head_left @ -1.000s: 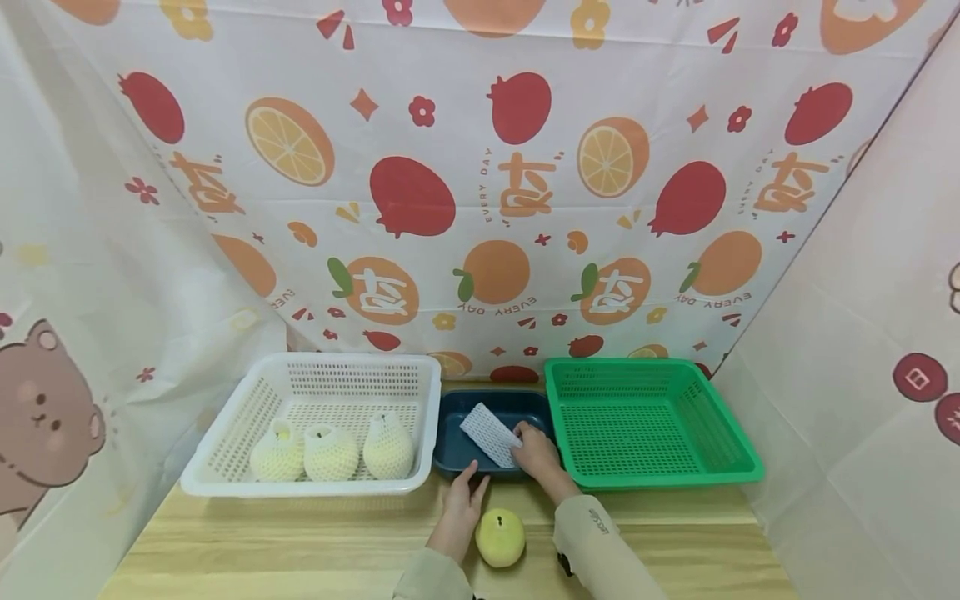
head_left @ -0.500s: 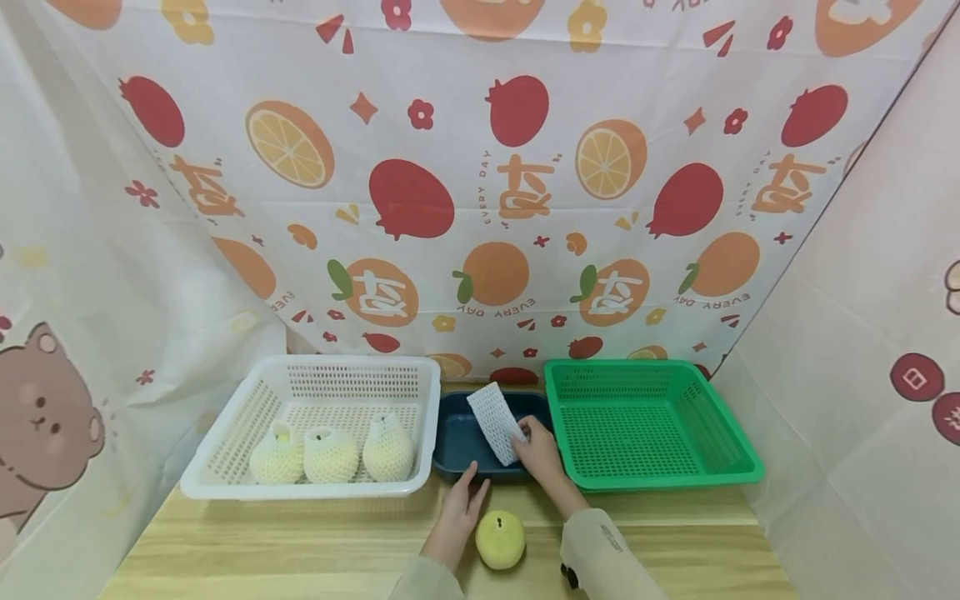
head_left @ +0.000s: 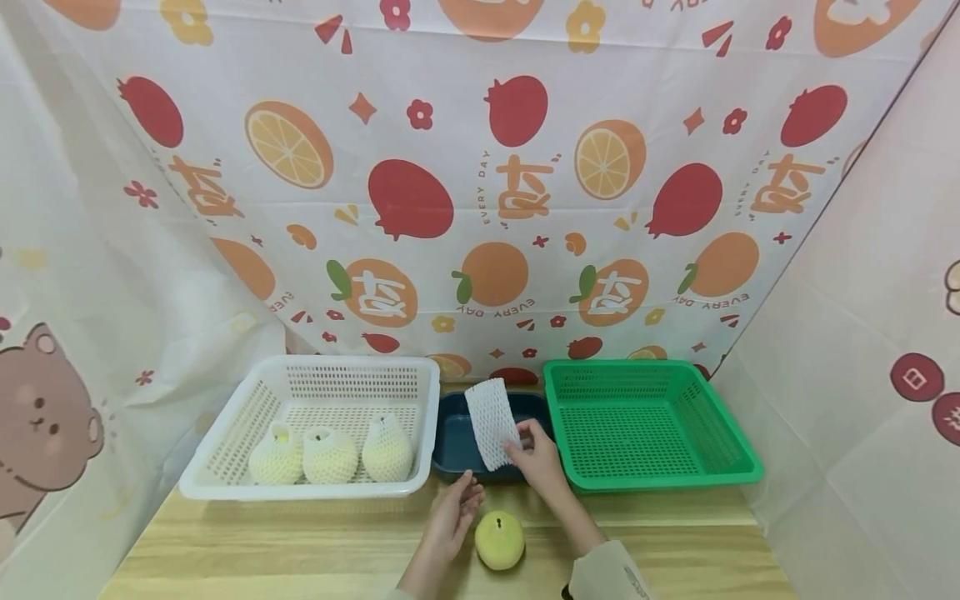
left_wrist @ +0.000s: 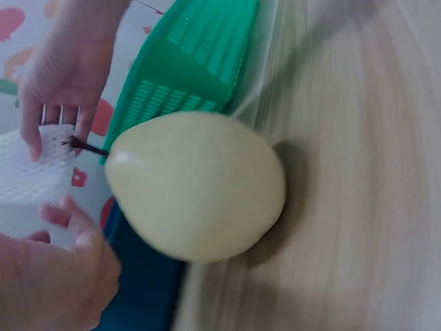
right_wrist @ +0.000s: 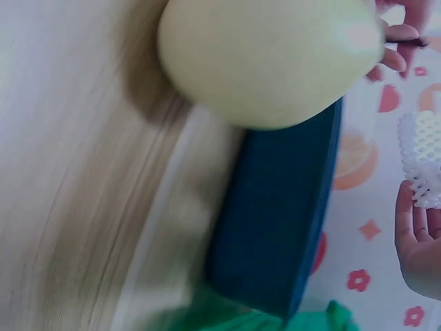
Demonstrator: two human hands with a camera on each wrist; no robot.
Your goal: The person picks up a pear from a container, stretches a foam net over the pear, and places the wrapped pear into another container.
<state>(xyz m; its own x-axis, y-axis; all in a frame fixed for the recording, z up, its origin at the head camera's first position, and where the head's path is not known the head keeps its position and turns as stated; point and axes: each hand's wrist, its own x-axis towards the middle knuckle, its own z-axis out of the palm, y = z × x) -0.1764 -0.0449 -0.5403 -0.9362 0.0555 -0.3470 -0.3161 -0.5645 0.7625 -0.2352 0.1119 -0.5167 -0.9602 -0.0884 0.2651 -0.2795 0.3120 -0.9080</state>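
Observation:
A white foam net sleeve (head_left: 491,423) stands flattened over the dark blue tray (head_left: 452,442), its lower end pinched between the thumb and fingers of my right hand (head_left: 540,463). Below the tray, my left hand (head_left: 452,512) hangs with loosely bent fingers and holds nothing. Between the two forearms a bare yellow pear (head_left: 500,542) sits upright on the table, stem up. Both wrist views show the pear up close. In the left wrist view the foam net (left_wrist: 31,165) reaches the left edge, above the left hand (left_wrist: 58,276).
To the left, a white basket (head_left: 300,490) holds three pears (head_left: 330,457) in foam nets. A green basket (head_left: 630,442) stands at the right of the blue tray. Behind them hangs a fruit-print cloth (head_left: 480,200) over the wooden table (head_left: 315,550).
The foam net has been raised from the blue tray and turned more upright in my right hand. My left hand has drawn back slightly from the tray's front edge, its fingers more bent.

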